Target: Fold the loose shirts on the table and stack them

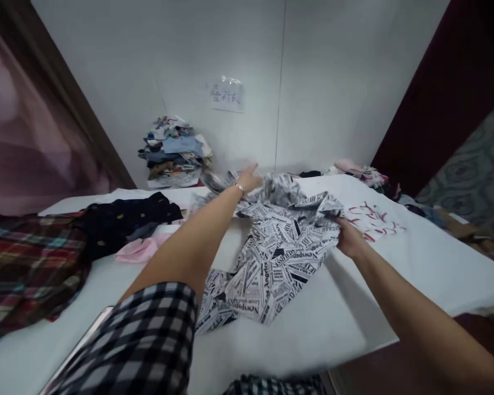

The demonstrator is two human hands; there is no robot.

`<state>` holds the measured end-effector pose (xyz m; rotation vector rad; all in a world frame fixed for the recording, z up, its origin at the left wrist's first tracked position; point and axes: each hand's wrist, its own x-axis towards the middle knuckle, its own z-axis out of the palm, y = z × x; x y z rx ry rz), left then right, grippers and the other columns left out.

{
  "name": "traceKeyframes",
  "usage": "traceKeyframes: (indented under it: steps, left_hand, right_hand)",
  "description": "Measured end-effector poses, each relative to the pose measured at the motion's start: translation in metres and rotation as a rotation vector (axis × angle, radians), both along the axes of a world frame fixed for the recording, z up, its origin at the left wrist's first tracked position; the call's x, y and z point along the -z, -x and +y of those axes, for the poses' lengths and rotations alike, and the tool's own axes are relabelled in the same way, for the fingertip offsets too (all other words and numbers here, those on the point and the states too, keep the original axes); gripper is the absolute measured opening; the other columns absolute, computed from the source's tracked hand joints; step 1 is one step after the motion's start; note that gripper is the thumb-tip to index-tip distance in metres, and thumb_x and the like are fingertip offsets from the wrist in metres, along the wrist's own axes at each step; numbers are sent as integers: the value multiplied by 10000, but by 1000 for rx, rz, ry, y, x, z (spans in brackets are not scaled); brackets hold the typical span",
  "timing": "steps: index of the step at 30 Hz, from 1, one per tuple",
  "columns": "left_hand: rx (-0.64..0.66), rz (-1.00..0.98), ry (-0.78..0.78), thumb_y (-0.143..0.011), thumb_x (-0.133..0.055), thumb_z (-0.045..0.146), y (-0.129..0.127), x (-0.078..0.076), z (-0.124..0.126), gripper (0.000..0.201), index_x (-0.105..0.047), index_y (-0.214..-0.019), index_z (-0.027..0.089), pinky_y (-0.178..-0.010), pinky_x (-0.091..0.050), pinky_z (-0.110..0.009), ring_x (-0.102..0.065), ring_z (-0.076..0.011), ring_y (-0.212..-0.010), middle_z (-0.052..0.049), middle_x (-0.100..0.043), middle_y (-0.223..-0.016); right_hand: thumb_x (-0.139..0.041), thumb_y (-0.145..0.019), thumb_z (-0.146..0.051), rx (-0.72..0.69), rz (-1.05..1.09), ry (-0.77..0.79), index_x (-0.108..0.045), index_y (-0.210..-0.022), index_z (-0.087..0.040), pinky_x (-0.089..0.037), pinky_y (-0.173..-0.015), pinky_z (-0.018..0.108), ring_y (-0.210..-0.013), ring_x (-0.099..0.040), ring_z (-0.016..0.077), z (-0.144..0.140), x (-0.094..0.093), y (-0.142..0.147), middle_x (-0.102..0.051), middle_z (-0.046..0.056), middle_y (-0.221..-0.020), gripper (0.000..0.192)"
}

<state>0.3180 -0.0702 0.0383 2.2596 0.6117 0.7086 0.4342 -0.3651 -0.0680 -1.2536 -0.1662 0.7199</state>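
A white shirt-like garment with black newspaper print (271,258) is partly lifted off the white table, its lower end hanging toward me. My right hand (349,236) is closed on its right edge, thumb and fingers pinching the cloth. Over the far left part of the garment reaches my left hand (248,179), with a bracelet at the wrist. Its fingers look stretched out, though they are slightly blurred. The cloth near that hand is bunched and smeared by motion.
On the left lie a plaid shirt (28,269), a dark navy garment (127,219) and a pink cloth (142,249). A stack of folded clothes (177,153) stands against the wall. White cloth with red lettering (374,222) lies right, near more clothes (362,173).
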Motion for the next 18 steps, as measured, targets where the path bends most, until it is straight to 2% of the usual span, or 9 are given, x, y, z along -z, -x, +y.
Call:
traceKeyframes:
  steps: [3,5,7,10,12,15,18]
  left_hand:
    - [96,127,-11,-810,-578,282,36,42,-27,446,-550,-1235,149,-943,-434,-326,-579,-208,-1073,-105,-545,-1315]
    - [210,232,-65,-860,-500,383,75,62,-46,405,-570,-1214,200,-902,-463,-343,-588,-203,-1052,-77,-568,-1288]
    - [267,354,-74,-880,-428,482,120,79,-64,455,-553,-1240,233,-850,-493,-365,-602,-213,-1027,-70,-606,-1232]
    - [277,459,-188,-839,-472,538,182,105,-87,541,-524,-1273,219,-990,-412,-409,-506,-255,-1198,-84,-542,-1331]
    - [245,529,-263,-799,-544,505,210,122,-97,590,-491,-1303,202,-1026,-375,-409,-486,-268,-1222,-104,-525,-1347]
    - [182,613,-347,-777,-587,362,231,140,-105,522,-510,-1264,194,-953,-414,-403,-559,-271,-1108,-113,-611,-1215]
    - [168,646,-373,-836,-476,236,233,147,-109,222,-628,-990,188,-842,-448,-367,-614,-232,-928,-88,-677,-970]
  right_hand:
    - [-620,-760,-192,-26,58,166,-523,-1178,-255,-559,-661,293,-731,-675,162,-33,38,-3,-713,25,-919,434]
    - [-661,-731,-173,-2,52,198,-429,-1281,-282,-566,-688,312,-743,-676,158,-48,54,-1,-705,29,-966,607]
    - [-673,-725,-204,4,-38,230,-387,-1334,-274,-567,-696,339,-742,-673,168,-55,65,-1,-698,47,-985,676]
    - [-650,-724,-274,15,-390,414,-480,-1300,-258,-557,-706,375,-825,-662,211,-50,74,-2,-679,64,-1048,601]
    - [-622,-724,-291,65,-750,528,-561,-1237,-253,-526,-821,420,-1041,-602,265,-40,77,-2,-623,73,-1194,518]
    - [-560,-762,-281,40,-1209,550,-621,-1181,-221,-393,-1020,461,-1264,-435,288,-20,77,9,-513,85,-1349,428]
    - [-496,-776,-176,-181,-1443,484,-608,-1209,-193,-316,-1078,473,-1280,-421,272,-1,76,25,-523,100,-1342,448]
